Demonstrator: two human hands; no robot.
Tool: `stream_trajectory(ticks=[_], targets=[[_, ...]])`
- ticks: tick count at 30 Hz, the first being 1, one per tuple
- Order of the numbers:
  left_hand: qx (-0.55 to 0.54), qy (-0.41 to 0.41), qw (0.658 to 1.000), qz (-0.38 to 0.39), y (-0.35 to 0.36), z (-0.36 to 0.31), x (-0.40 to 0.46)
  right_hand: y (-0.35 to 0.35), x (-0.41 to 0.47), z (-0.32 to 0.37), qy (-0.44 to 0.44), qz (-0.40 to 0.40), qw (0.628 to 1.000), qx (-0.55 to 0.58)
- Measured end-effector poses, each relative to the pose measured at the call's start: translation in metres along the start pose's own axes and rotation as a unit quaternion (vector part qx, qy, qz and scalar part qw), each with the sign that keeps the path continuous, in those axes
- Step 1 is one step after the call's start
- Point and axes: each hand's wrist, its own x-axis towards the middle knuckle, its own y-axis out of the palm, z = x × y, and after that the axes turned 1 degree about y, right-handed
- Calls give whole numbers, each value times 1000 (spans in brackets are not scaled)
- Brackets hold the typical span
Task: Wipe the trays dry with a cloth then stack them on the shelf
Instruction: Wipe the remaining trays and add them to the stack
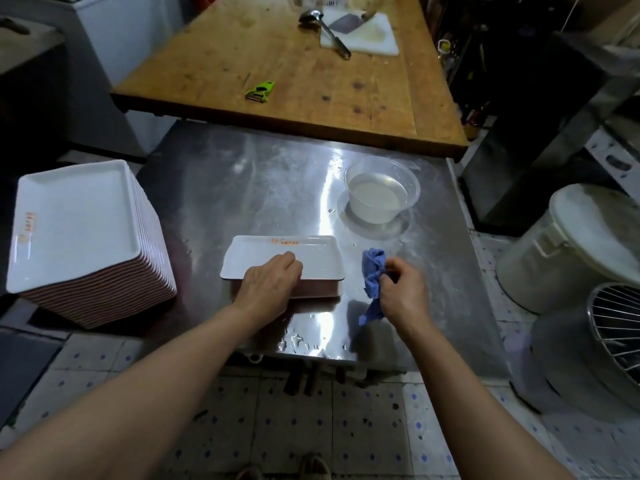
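Note:
A small stack of white trays with orange print lies in the middle of the steel table. My left hand rests on the near edge of the top tray, fingers curled over its rim. Just right of the trays, my right hand grips a crumpled blue cloth held above the table surface. A tall stack of the same white trays stands at the left, off the table's left edge.
A clear plastic bowl of water sits at the table's back right. Water drops lie along the near edge. Behind is a wooden table with a green peeler, ladle and cutting board. A white bucket and wire rack stand at right.

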Motion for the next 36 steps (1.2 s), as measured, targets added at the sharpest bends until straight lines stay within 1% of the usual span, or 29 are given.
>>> stream_trajectory(ticks=[2,5,7,8,10,12,14,16,18,21,23,24,27,29,32,36], targets=[[-17,-18,1000,-17,-7,2,2,0,-2,4,1,-1,1000,1],[-15,-23,999,-41,-22,6,6,-1,-4,12,-3,-6,1000,11],[-29,-31,997,-71,-31,8,10,-3,-6,19,-7,-10,1000,24],[-40,-50,994,-91,-37,10,13,-5,-6,23,-13,-16,999,32],[-70,-118,985,-104,-49,13,17,-9,-8,35,-32,-32,998,44],[-124,-165,969,-132,-63,17,20,-13,-9,50,-61,-50,995,55],[-213,-193,942,-173,-83,19,21,-16,-10,68,-101,-67,990,68],[-302,-223,903,-206,-105,21,22,-19,-13,91,-148,-84,982,84],[-365,-257,868,-217,-126,23,21,-20,-19,115,-198,-95,971,99],[-461,-272,815,-223,-152,23,16,-21,-30,152,-273,-107,951,101],[-510,-274,782,-230,-168,21,12,-20,-38,174,-333,-119,930,100],[-525,-274,771,-235,-174,19,9,-19,-42,183,-361,-118,919,101],[-561,-266,745,-244,-190,11,3,-14,-53,204,-403,-84,905,111],[-568,-255,741,-253,-195,5,-2,-9,-56,212,-401,-86,905,112],[-561,-239,749,-259,-196,-4,-7,0,-57,219,-373,-143,915,57],[-557,-248,739,-287,-196,-11,-10,10,-57,219,-408,-128,903,35]])
